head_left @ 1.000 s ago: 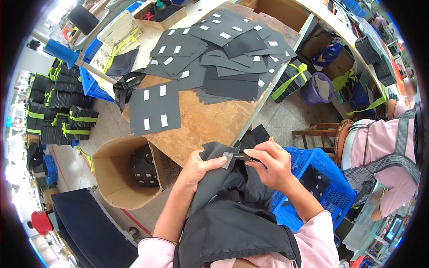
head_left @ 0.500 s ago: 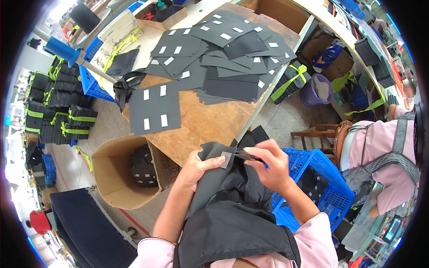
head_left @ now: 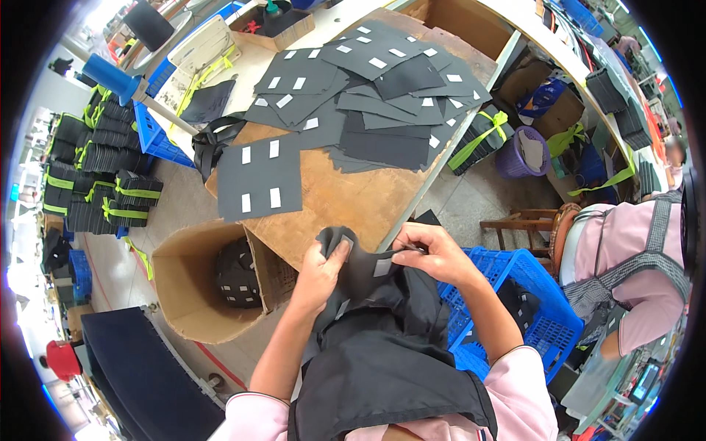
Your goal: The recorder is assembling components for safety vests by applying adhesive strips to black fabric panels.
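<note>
A dark grey fabric piece [head_left: 360, 273] with a small white patch [head_left: 382, 267] is held up in front of my apron, bent into a curve. My left hand [head_left: 321, 273] is closed on its left part, thumb pressed over the folded edge. My right hand [head_left: 434, 256] pinches the upper right edge beside the white patch. A small dark tool [head_left: 416, 248] is tucked in that hand; its thin tips, seen earlier, are hidden now. On the table corner beyond lies a flat grey piece [head_left: 261, 178] with several white patches.
A wooden tabletop [head_left: 346, 198] bears a spread pile of grey pieces [head_left: 382, 95]. An open cardboard box [head_left: 180, 287] stands at left below the table, a blue plastic crate [head_left: 548, 334] at right. A co-worker [head_left: 625, 250] in pink sits on the right.
My left hand has shifted up and left, off the white patch, and curls the fabric. My right hand has turned and moved onto the fabric edge; the tool's tips no longer show.
</note>
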Demonstrator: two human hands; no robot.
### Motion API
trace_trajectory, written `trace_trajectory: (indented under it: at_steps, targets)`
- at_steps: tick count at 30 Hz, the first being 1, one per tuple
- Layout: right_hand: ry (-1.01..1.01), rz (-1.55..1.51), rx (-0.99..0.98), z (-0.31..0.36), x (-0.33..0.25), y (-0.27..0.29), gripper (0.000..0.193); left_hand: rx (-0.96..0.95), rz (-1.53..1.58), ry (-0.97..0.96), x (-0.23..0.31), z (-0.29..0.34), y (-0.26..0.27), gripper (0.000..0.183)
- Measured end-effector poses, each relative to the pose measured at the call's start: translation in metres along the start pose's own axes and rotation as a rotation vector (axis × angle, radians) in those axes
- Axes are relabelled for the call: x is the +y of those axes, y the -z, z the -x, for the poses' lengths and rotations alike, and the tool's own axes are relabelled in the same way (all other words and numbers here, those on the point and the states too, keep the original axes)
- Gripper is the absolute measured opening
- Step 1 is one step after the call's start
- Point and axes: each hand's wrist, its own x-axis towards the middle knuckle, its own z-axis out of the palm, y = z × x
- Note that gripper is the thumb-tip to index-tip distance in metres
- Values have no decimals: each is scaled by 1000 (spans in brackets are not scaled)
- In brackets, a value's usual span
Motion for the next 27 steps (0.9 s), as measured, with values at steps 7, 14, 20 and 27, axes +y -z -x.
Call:
trace_trajectory:
  at_steps: [7,14,20,27]
  targets:
    - [-205,-374,223,-9,8,-30,23,-33,33,84,1,0,-1,35]
    - [300,526,586,22,-1,-40,33,84,183,66,4,5,1,26]
    - [399,638,513,12,-1,-30,33,92,136,74,20,9,-18,27]
    - [446,666,542,25,1,-31,35,109,103,59,24,13,-20,28]
